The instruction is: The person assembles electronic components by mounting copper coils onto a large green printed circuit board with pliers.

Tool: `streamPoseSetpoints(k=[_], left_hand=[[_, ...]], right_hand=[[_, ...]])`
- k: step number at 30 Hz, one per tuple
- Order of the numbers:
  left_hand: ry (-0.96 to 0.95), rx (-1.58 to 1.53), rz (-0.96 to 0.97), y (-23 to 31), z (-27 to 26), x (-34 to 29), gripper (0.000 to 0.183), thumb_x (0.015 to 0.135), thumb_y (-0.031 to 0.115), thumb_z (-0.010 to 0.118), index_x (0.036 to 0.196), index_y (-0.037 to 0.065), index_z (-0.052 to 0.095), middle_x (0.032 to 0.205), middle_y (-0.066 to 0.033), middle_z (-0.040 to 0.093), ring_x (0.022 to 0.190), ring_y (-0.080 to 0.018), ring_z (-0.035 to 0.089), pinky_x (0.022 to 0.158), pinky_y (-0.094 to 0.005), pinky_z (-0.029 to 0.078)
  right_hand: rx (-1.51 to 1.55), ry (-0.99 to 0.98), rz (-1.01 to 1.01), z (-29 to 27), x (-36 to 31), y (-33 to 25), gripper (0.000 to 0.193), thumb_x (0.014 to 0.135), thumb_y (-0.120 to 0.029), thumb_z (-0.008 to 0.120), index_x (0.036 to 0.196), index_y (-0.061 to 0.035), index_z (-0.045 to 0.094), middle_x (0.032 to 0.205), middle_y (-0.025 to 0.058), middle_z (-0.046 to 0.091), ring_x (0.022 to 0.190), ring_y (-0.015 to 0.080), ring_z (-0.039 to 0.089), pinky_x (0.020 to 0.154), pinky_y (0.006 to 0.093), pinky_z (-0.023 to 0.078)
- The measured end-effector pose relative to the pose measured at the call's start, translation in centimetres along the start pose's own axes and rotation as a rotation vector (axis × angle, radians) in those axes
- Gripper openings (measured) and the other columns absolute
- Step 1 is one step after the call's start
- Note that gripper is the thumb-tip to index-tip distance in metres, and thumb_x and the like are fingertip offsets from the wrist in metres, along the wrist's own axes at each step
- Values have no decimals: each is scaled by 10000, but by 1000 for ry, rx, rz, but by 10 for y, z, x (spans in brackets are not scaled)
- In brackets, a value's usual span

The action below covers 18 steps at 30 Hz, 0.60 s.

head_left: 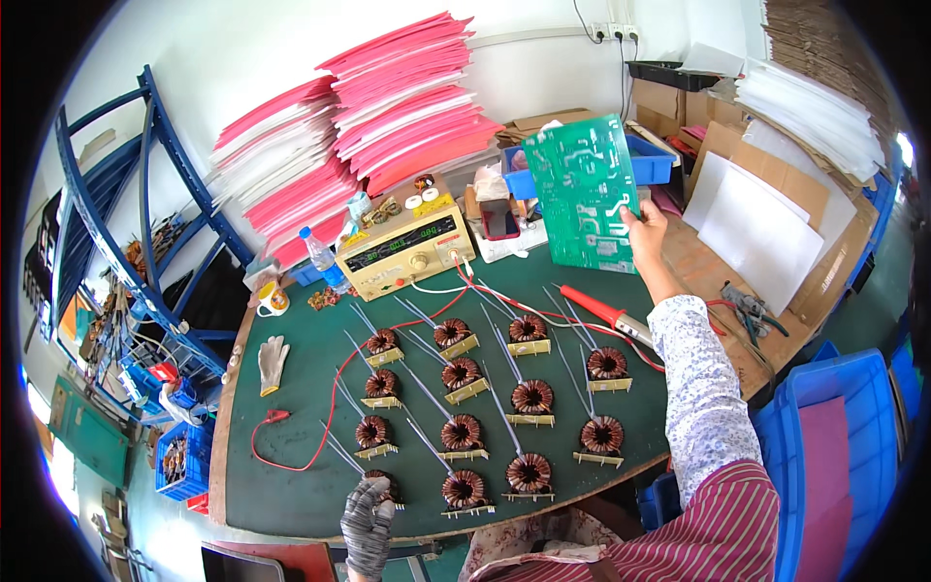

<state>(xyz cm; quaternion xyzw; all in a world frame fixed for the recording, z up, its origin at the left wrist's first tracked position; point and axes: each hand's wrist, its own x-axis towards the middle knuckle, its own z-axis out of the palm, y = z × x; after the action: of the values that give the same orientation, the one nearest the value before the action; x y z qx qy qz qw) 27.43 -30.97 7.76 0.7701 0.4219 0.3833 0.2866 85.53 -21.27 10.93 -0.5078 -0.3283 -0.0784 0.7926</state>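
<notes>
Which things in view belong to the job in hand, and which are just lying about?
Likely part of the job:
- green circuit board, held up in the right hand
- wound ring coils on the table; the gloved left hand is at the front-left one

Apparently just lying about:
- loose glove
- mug
- plastic bottle
- phone

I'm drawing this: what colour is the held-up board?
The board is mostly green; head view.

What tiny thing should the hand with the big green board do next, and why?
Perhaps gently lower the flat green circuit board toward the dark green tabletop. The bare right hand grips it by one edge, raised and steep, while the grey-gloved left hand is at a ring-shaped copper-wire coil.
</notes>
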Motion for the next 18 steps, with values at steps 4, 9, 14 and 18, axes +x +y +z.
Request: streamPoseSetpoints(k=[4, 9, 14, 18], left_hand=[[-109, -365, -124, 17, 12, -12, 308, 803, 94, 580, 1100, 15, 556, 1052, -82, 593, 952, -188, 560, 874, -304, 410], [-335, -1199, -173, 37, 45, -20, 694, 839, 517, 468, 1297, 9, 344, 1204, -170, 506, 1098, -296, 506, 966, -421, 377], [-469, -1440, -294, 61, 48, -19, 987, 710, 745, 407, 1373, 42, 207, 1373, -127, 312, 1225, -261, 361, 1000, -413, 328], [-405, -1566, -466, 61, 38, -50, 722, 771, 347, 645, 1319, 20, 307, 1280, -144, 429, 1137, -283, 463, 957, -419, 399]], right_hand=[[132, 1, -95, -7, -13, -76, 258, 750, -19, 664, 634, -50, 436, 587, -69, 380, 549, 20, 318, 482, 207, 274], [-315, -112, -831, -40, -90, -211, 138, 674, 46, 620, 660, -28, 504, 604, 35, 466, 540, 158, 454, 494, 263, 356], [-517, -458, -1676, -61, -190, -265, 150, 578, 25, 619, 666, -69, 543, 655, 21, 521, 636, 183, 579, 532, 255, 413], [-480, -580, -1546, -80, -266, -265, 110, 626, 11, 623, 707, -40, 570, 646, 27, 538, 640, 178, 576, 562, 227, 458]])
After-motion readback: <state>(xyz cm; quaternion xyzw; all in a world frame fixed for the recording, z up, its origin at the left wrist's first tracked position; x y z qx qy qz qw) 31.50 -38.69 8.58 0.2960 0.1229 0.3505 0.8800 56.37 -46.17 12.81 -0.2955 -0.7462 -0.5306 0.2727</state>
